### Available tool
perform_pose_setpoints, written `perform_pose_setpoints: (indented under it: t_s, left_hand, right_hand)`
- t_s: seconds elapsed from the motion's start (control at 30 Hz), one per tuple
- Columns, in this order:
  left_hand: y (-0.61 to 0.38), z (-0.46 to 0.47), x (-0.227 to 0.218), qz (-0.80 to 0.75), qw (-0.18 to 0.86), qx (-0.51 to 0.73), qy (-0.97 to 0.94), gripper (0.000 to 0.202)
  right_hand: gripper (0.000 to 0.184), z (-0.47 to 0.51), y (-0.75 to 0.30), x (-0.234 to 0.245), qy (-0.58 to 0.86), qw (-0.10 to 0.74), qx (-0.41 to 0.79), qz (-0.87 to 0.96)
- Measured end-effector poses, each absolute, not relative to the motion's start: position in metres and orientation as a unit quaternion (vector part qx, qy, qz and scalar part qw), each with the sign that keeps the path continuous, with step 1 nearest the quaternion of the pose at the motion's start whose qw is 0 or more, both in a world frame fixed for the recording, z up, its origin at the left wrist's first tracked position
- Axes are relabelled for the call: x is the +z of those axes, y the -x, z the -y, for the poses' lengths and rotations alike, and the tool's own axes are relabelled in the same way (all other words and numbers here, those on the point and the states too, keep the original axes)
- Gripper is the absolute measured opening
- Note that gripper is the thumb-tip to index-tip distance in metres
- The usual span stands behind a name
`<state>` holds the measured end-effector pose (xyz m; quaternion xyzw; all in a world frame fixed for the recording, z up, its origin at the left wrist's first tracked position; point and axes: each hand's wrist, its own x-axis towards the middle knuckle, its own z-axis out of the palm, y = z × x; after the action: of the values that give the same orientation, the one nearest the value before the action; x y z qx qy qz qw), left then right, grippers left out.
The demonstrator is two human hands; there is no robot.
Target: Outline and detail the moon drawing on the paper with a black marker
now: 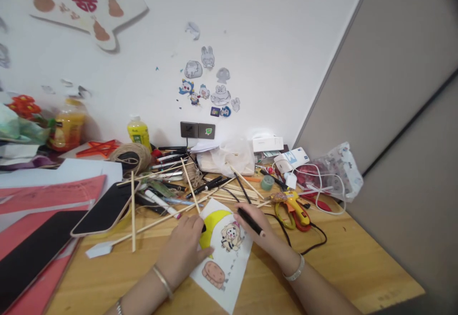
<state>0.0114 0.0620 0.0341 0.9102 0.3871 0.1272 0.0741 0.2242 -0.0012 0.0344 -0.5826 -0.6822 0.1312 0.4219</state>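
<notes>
A white sheet of paper point(234, 267) lies on the wooden table, slightly turned. On it are a yellow crescent moon point(211, 224), a long-haired cartoon figure point(231, 236) and a brown shape, with small writing beside them. My right hand point(263, 231) grips a black marker point(249, 220) over the sheet's upper right edge; its tip is hard to make out. My left hand point(184, 248) rests on the sheet's left edge, thumb on the paper. Its curled fingers hold a small black piece point(203, 228) that looks like the marker's cap.
Wooden sticks point(191, 186), pens and twine point(134, 157) clutter the table behind the sheet. To the right sit a yellow glue gun point(298, 207) with its cord and a white cable. A phone point(105, 209) and red folders point(86, 193) lie left. Bottles stand against the wall.
</notes>
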Motion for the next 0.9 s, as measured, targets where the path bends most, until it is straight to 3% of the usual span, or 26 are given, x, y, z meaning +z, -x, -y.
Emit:
perform_pose_setpoints:
  t_s: [0.13, 0.23, 0.4, 0.53, 0.7, 0.9]
  left_hand:
    - [-0.011, -0.061, 0.036, -0.405, 0.141, 0.140, -0.893, 0.013]
    - [-0.011, -0.063, 0.032, -0.404, 0.115, 0.168, -0.892, 0.011]
    - [-0.012, -0.064, 0.026, -0.357, 0.102, 0.187, -0.910, 0.027]
    - [-0.013, -0.062, 0.026, -0.330, 0.139, 0.185, -0.915, 0.025]
    - [-0.016, -0.063, 0.025, -0.285, 0.211, 0.175, -0.919, 0.044]
    - [-0.017, -0.066, 0.026, -0.269, 0.208, 0.122, -0.932, 0.052]
  right_hand:
    - [0.020, -0.005, -0.228, 0.020, 0.574, 0.446, 0.170, 0.665]
    - [0.021, -0.009, -0.227, 0.012, 0.567, 0.441, 0.196, 0.667]
    - [0.021, -0.007, -0.221, 0.020, 0.555, 0.466, 0.190, 0.662]
    - [0.015, -0.002, -0.218, 0.035, 0.545, 0.482, 0.203, 0.655]
    - [0.004, 0.003, -0.212, 0.038, 0.550, 0.449, 0.299, 0.637]
    - [0.016, 0.001, -0.205, 0.023, 0.536, 0.412, 0.341, 0.653]
